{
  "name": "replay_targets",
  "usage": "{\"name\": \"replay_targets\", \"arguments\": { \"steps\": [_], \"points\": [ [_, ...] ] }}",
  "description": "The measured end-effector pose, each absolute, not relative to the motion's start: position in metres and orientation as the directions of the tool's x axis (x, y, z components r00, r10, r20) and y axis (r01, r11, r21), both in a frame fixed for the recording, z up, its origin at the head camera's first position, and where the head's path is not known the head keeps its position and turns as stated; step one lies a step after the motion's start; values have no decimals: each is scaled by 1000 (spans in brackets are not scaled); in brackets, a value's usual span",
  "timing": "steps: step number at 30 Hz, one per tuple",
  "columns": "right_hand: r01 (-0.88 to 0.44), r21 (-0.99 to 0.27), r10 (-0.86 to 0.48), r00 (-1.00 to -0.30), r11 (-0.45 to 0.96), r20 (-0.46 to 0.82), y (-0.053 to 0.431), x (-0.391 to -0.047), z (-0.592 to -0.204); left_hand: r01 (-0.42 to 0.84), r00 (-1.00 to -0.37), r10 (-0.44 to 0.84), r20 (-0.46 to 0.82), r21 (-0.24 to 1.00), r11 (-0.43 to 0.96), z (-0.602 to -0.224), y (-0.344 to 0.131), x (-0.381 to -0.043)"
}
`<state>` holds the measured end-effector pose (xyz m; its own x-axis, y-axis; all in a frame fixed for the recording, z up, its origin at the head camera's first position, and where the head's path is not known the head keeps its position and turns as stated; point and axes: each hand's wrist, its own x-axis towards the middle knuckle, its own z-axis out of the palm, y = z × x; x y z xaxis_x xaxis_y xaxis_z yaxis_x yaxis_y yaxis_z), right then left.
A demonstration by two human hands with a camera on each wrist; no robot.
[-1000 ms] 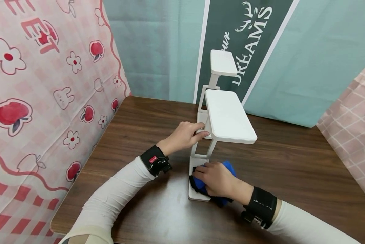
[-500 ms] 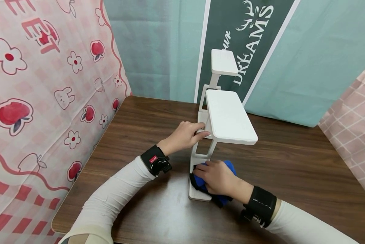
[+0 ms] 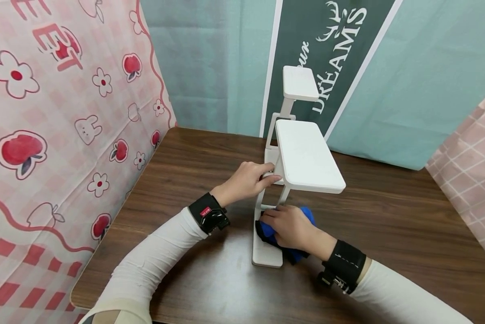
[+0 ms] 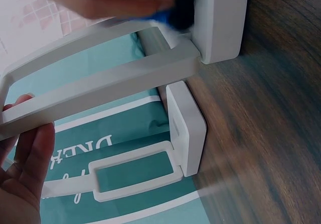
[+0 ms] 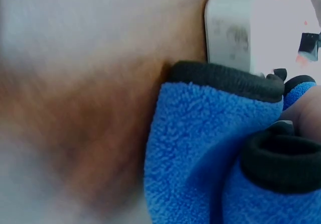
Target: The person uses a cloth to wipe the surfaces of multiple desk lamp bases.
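A white stand (image 3: 309, 157) with a flat top plate, a frame-like upright and a long base (image 3: 268, 255) stands on the wooden table. My left hand (image 3: 248, 179) grips its upright just under the top plate; in the left wrist view the fingers (image 4: 37, 148) wrap the white bar. Low down, my right hand (image 3: 292, 227) holds a blue cloth (image 5: 200, 138) with black edging against the base. Part of the cloth hangs over the base's right side. In the left wrist view the right hand (image 4: 115, 0) is blurred at the top.
Behind it stands a second, similar white stand (image 3: 300, 84) with a smaller top plate. The dark wooden table (image 3: 388, 225) reaches a blue-green curtain (image 3: 197, 67) at the back. A pink patterned cloth (image 3: 116, 103) hangs at the left, a pink checked one (image 3: 469, 144) at the right.
My right hand and the blue cloth have slid a little farther back along the base, uncovering more of its near end. The left hand keeps its grip on the upright.
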<state>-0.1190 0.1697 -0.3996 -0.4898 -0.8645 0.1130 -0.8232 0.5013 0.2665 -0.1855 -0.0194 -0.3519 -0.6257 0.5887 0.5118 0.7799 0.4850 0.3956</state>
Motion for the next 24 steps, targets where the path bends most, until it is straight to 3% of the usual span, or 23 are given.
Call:
{"name": "replay_targets", "arguments": {
  "steps": [8, 19, 24],
  "points": [
    [-856, 228, -886, -450, 464, 112, 175, -98, -400, 793, -609, 592, 528, 388, 470, -353, -19, -186],
    [-832, 118, -833, -512, 542, 211, 198, -125, -403, 793, -609, 594, 525, 389, 469, -352, -20, -186],
    [-842, 146, -844, -481, 520, 237, 193, -127, -403, 789, -615, 590, 524, 393, 473, -352, -21, -186]
  ]
}}
